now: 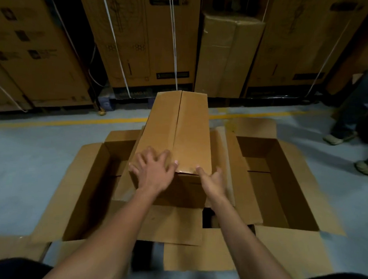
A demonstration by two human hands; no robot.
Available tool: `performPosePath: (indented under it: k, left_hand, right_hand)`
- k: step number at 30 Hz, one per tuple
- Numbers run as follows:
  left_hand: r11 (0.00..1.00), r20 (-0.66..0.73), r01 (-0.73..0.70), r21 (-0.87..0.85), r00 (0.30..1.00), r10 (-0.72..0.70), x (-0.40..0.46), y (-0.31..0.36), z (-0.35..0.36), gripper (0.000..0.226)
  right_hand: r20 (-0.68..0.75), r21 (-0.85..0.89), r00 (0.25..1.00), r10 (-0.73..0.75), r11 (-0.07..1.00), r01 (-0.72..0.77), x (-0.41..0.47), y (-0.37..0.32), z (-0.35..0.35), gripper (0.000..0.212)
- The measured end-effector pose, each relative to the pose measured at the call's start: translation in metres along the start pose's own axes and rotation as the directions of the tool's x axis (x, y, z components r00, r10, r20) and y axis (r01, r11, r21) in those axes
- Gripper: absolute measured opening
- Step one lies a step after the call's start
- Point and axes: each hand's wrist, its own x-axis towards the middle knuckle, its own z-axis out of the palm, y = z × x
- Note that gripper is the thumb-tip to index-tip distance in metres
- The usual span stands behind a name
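A long closed cardboard box [177, 126] stands in the middle of the floor, its two top flaps meeting along a centre seam. It rests across an open, empty cardboard box [89, 190] on the left. My left hand [153, 169] lies flat with spread fingers on the near left top corner of the closed box. My right hand [213, 178] is at the near right corner, palm turned inward and fingers straight, touching the box's edge.
A second open box [277, 184] lies to the right with its flaps spread flat. Tall strapped cartons [145, 40] line the back behind a yellow floor line [75, 121]. Another person's legs and shoes [344, 132] stand at the far right.
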Motion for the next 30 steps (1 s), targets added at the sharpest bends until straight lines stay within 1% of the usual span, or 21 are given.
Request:
performPosePath:
  k: [2,4,6,9,11,14,17,19,20,23,25,28,29,30]
  left_hand:
    - [0.987,0.056,0.135,-0.091,0.99,-0.13,0.009,-0.019,-0.005,0.077]
    - [0.965,0.126,0.212,-0.154,0.973,-0.193,0.017,-0.033,-0.008,0.086]
    - [0.963,0.165,0.216,-0.163,0.968,-0.189,0.021,-0.04,-0.011,0.09]
    - [0.966,0.181,0.2,-0.166,0.969,-0.169,0.025,-0.04,-0.016,0.088]
    - [0.967,0.194,0.193,-0.165,0.968,-0.16,0.023,-0.037,-0.019,0.088]
    - [0.971,0.213,0.17,-0.167,0.968,-0.133,0.015,-0.037,-0.024,0.089]
    - [0.982,0.238,0.114,-0.152,0.968,-0.076,0.006,-0.037,-0.028,0.092]
    - [0.989,0.265,0.099,-0.11,0.962,-0.066,-0.001,-0.032,-0.027,0.1]
    - [0.992,0.281,0.083,-0.092,0.958,-0.055,-0.003,-0.028,-0.025,0.106]
    - [0.998,0.323,0.028,-0.06,0.946,-0.007,-0.005,-0.017,-0.02,0.121]
    - [0.999,0.342,-0.026,-0.03,0.939,0.035,-0.002,-0.014,-0.021,0.126]
    - [0.996,0.38,-0.092,-0.006,0.921,0.087,0.005,-0.012,-0.018,0.137]
    - [0.994,0.392,-0.11,0.001,0.914,0.1,0.006,-0.011,-0.016,0.139]
    - [0.993,0.396,-0.122,0.004,0.912,0.11,0.007,-0.011,-0.014,0.139]
  right_hand:
    - [0.081,-0.093,0.995,-0.053,0.994,0.06,0.006,-0.006,0.0,0.103]
    - [0.117,-0.127,0.989,-0.088,0.987,0.103,0.01,-0.01,0.002,0.1]
    - [0.119,-0.172,0.987,-0.111,0.976,0.13,0.012,-0.013,0.005,0.096]
    - [0.097,-0.25,0.988,-0.121,0.958,0.142,0.011,-0.016,0.005,0.095]
    - [0.105,-0.3,0.986,-0.126,0.942,0.152,0.011,-0.019,0.0,0.104]
    - [0.128,-0.392,0.985,-0.117,0.906,0.158,0.01,-0.027,-0.015,0.124]
    - [0.16,-0.534,0.984,-0.082,0.831,0.156,0.007,-0.029,-0.027,0.146]
    - [0.194,-0.62,0.979,-0.064,0.765,0.173,0.002,-0.026,-0.026,0.159]
    - [0.205,-0.664,0.975,-0.083,0.72,0.201,-0.001,-0.022,-0.024,0.161]
    - [0.231,-0.777,0.952,-0.201,0.551,0.305,-0.005,-0.014,-0.014,0.154]
    - [0.248,-0.812,0.932,-0.264,0.467,0.348,-0.007,-0.014,-0.014,0.146]
    - [0.291,-0.842,0.878,-0.379,0.335,0.424,-0.009,-0.015,-0.021,0.123]
    - [0.292,-0.84,0.859,-0.421,0.317,0.44,-0.011,-0.016,-0.023,0.113]
    - [0.284,-0.826,0.834,-0.473,0.321,0.464,-0.015,-0.016,-0.026,0.103]
